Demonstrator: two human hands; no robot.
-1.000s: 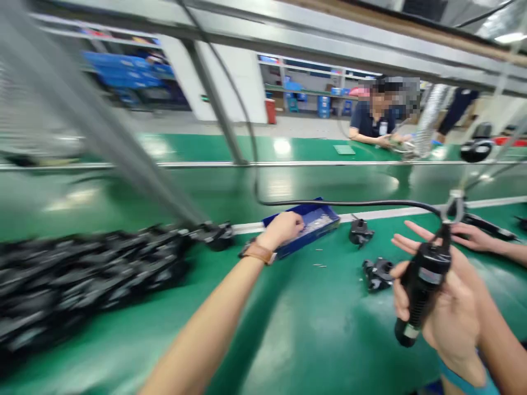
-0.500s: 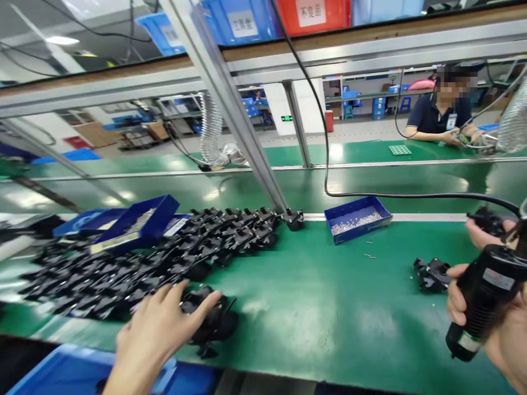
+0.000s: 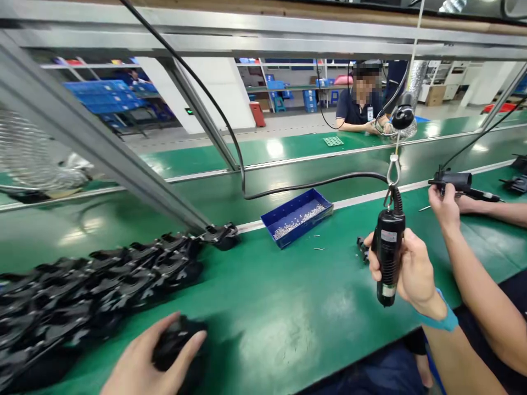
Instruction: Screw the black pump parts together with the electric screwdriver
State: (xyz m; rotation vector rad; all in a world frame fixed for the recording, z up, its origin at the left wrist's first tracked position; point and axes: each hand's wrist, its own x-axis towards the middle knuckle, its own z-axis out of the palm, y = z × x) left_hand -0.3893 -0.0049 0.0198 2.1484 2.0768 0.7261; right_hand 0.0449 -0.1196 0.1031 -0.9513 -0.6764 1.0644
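My left hand point(image 3: 150, 356) curves its thumb and fingers around a black plastic part point(image 3: 181, 343) at the bottom left, low over the green worktop. In my right hand point(image 3: 415, 271), with a teal band at the wrist, is a black electric screwdriver point(image 3: 387, 258). It is roughly upright, hung from a metal hook and cord, and its lower end is clear of the worktop. Partly hidden behind my right fingers lies another black part point(image 3: 362, 249). Rows of similar black parts point(image 3: 123, 291) fill the left, with one part point(image 3: 222, 236) at their far end.
A blue tray point(image 3: 296, 219) of small metal screws stands at the worktop's back edge, with a few loose pins point(image 3: 319, 249) before it. A black cable point(image 3: 313, 184) loops behind. At right, a co-worker's hand point(image 3: 444, 206) holds a black cylindrical part. Another person point(image 3: 362, 104) sits opposite.
The view has turned right. My left hand and its part have shifted slightly right relative to the tray. The screwdriver has swung more upright and moved left, closer to the tray.
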